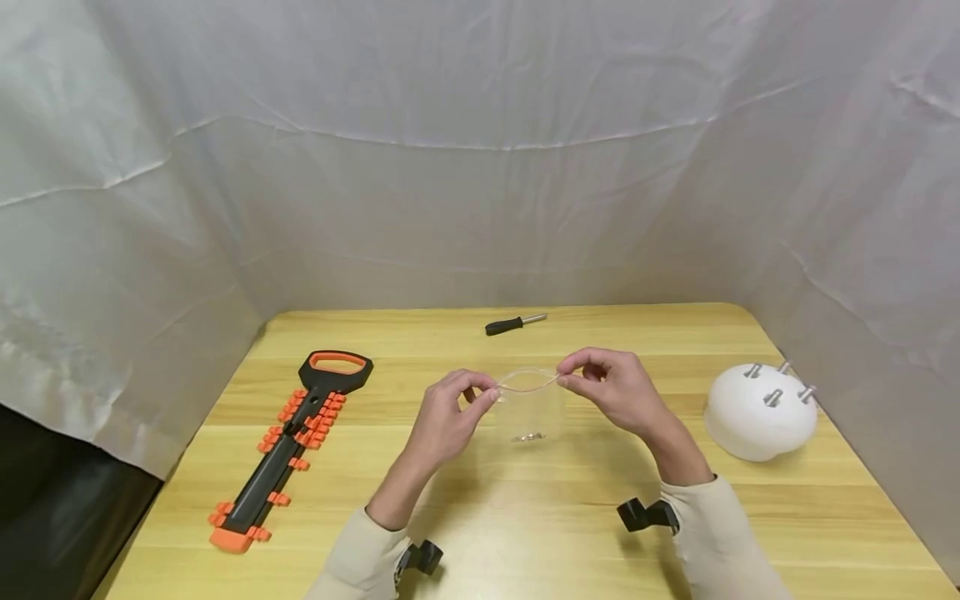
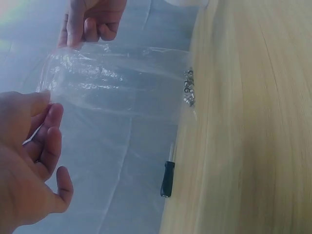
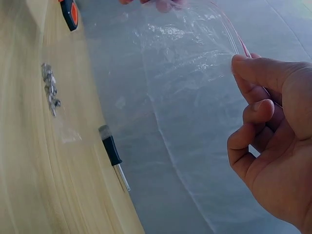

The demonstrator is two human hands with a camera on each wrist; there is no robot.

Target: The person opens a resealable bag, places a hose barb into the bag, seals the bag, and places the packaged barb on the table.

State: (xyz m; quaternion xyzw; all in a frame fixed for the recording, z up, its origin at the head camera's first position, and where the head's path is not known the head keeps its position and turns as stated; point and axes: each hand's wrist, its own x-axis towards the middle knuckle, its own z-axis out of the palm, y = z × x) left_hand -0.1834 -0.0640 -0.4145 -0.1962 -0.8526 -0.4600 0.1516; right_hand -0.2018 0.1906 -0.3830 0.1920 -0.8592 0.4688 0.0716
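Note:
Between the two hands hangs a clear zip bag (image 2: 122,80), its mouth spread into an oval in the head view. My left hand (image 1: 448,417) pinches one end of the bag's mouth between thumb and fingers. The other end is pinched by my right hand (image 1: 617,392), thumb against forefinger. Small metal screws or nuts (image 3: 50,90) lie gathered at the bottom of the bag, close over the table. A reddish line along the bag's top edge shows in the right wrist view.
Behind the bag lies a screwdriver (image 1: 516,324) with a black handle. At left is a black holder with a handle (image 1: 273,467) and orange clips. A white rounded object (image 1: 757,421) with several metal posts stands at right. Pale curtains (image 1: 480,208) surround the wooden table (image 1: 525,533).

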